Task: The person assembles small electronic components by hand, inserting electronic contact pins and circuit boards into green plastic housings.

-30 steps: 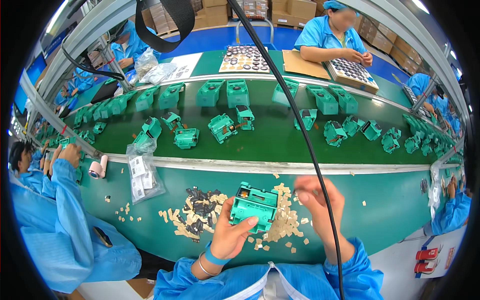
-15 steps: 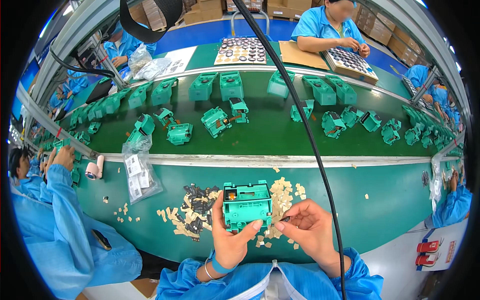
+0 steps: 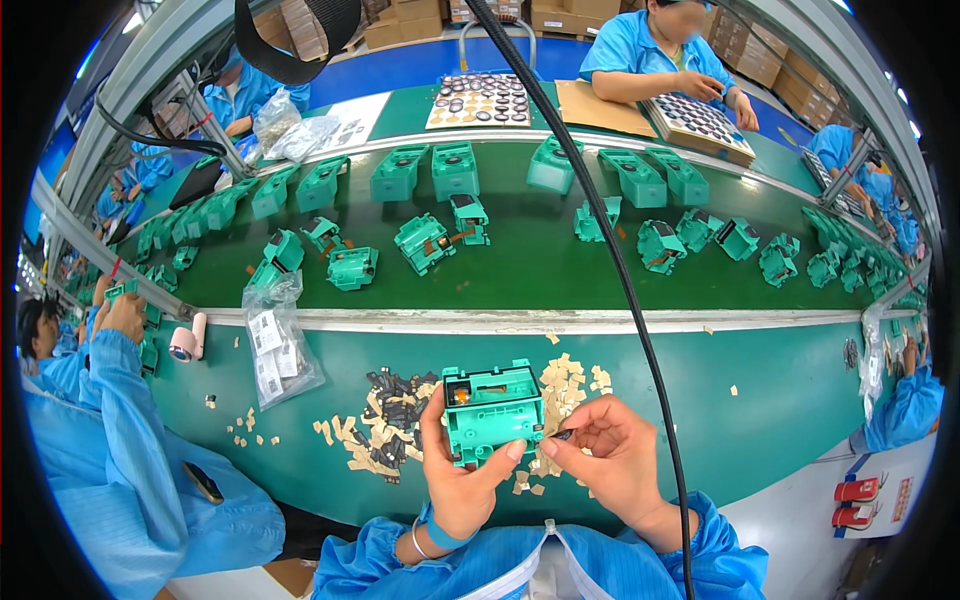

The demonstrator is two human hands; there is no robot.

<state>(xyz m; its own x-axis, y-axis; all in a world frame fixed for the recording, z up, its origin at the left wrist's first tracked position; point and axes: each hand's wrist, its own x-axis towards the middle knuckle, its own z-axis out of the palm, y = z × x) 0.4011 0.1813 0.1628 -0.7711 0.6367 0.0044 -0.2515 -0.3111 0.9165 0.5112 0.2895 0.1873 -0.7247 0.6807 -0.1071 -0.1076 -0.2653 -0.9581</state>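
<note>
So, the green case (image 3: 494,424) is gripped in the left hand (image 3: 460,490) over the bench (image 3: 765,430); a small black piece (image 3: 563,435) is pinched in the right hand (image 3: 615,455) beside it. Case is judged light, stiff, maybe slick; best held by side walls.

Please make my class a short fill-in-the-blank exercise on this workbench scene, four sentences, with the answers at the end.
1. The person's left hand grips a boxy plastic housing coloured ____.
2. The person's right hand pinches a small piece coloured ____.
3. A clear plastic bag lies on the person's ____ side.
4. The number of red fire extinguishers seen at the lower right is ____.

Missing words: green; black; left; two.
</note>
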